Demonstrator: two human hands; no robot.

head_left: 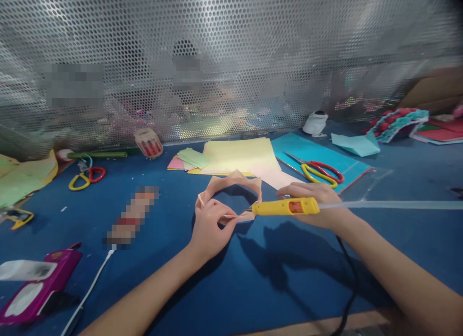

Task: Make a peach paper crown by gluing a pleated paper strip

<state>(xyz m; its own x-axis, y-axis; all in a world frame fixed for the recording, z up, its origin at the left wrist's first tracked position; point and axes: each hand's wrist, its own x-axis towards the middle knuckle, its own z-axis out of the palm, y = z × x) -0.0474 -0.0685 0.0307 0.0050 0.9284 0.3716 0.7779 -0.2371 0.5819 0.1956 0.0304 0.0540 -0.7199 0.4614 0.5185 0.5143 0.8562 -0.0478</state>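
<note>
My left hand (213, 225) pinches the near edge of a folded peach paper ring (233, 179), its fingers closed on the paper. The ring has a zigzag, pointed rim and an open middle. In my right hand (325, 201) is a yellow glue gun (285, 207), with a long translucent glue stick (394, 205) running out of its back to the right. The nozzle tip is at the ring's near right side, close to my left fingertips; whether it touches the paper I cannot tell. Part of the gun's grip is hidden by my hand.
Behind the ring lie yellow paper sheets (238, 153), a blue sheet (311, 155) and scissors (318, 174). More scissors (87, 177) and a purple device (43, 288) are at left. A black cord (350, 283) hangs near my right forearm. A perforated metal panel (231, 61) stands behind.
</note>
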